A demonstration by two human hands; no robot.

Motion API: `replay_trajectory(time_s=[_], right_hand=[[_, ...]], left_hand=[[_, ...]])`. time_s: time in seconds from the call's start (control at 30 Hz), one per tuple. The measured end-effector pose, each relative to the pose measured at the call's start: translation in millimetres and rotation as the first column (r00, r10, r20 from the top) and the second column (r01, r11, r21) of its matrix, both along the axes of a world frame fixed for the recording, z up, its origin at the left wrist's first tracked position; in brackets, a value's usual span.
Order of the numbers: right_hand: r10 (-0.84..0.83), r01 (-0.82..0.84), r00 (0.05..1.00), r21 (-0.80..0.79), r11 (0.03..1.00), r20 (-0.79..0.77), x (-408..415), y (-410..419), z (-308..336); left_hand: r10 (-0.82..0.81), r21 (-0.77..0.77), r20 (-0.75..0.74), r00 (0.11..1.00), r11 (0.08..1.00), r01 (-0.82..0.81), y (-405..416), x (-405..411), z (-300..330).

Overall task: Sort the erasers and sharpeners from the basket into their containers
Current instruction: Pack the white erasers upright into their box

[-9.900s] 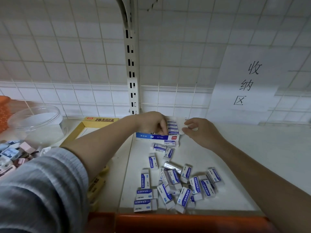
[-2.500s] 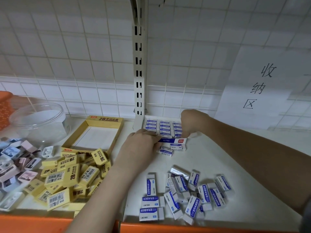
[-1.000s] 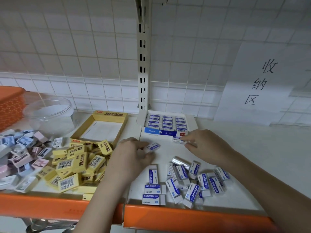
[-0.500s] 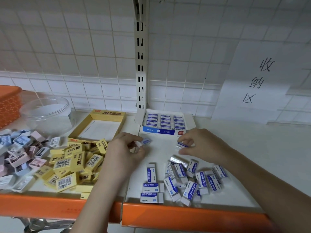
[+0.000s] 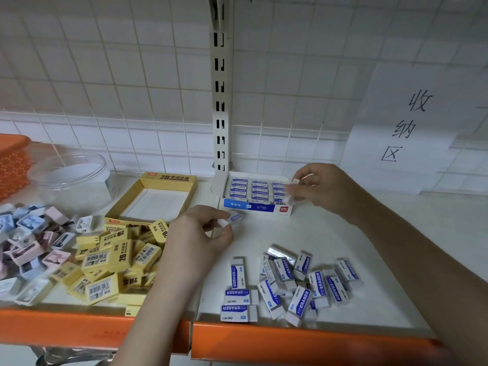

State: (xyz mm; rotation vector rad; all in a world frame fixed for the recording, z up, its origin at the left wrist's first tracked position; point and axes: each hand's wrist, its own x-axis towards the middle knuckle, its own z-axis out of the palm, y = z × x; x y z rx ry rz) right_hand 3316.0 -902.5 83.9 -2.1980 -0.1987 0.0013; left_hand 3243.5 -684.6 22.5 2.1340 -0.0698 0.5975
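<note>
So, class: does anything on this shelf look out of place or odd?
One item: among the loose blue-and-white erasers lies a shiny clear-wrapped piece showing no blue sleeve or label. Otherwise the yellow erasers and sharpeners sit in separate heaps, simply unsorted.

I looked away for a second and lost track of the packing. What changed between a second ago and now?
The right hand picked up a blue-and-white eraser from in front of the blue-and-white box and lifted it over the box's right end. The left hand still holds its eraser, now slightly nearer the box. The loose blue-and-white erasers, yellow erasers and sharpeners stayed put.
</note>
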Motion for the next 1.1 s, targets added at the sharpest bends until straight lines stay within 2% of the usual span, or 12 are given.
replay_trajectory(time_s=[0.13, 0.2, 0.3, 0.37, 0.5, 0.83, 1.1], right_hand=[[-0.098, 0.097, 0.995, 0.07, 0.993, 0.009, 14.5, 5.7, -5.8], [-0.094, 0.101, 0.993, 0.088, 0.991, -0.075, 20.9, 7.6, -9.4], [-0.037, 0.036, 0.971, -0.011, 0.999, -0.235, 25.2, 7.6, -10.3], [-0.053, 0.027, 0.964, -0.103, 0.994, -0.26, 25.6, 8.1, -8.1], [-0.093, 0.045, 0.971, -0.216, 0.975, -0.219, 26.9, 12.9, -6.0], [-0.101, 0.039, 0.977, -0.307, 0.951, -0.189, 34.7, 13.6, -10.6], [-0.045, -0.022, 0.994, -0.577, 0.816, -0.102, 43.1, 16.3, -9.3]], left_hand=[[-0.029, -0.001, 0.02, 0.999, 1.0, 0.029, 0.9, 0.7, -1.0], [-0.037, 0.005, 0.03, 0.999, 0.999, 0.037, 2.0, 1.0, -1.9], [-0.037, 0.014, 0.045, 0.998, 0.999, 0.036, 4.0, 1.2, -2.6], [-0.035, 0.018, 0.044, 0.998, 0.999, 0.034, 5.1, 1.5, -2.7], [-0.044, 0.013, 0.026, 0.999, 0.999, 0.044, 5.2, 1.8, -3.4], [-0.064, 0.038, 0.005, 0.998, 0.997, 0.064, 1.7, 0.3, -4.3], [-0.067, 0.039, -0.008, 0.998, 0.997, 0.067, -2.7, 2.4, -6.4]])
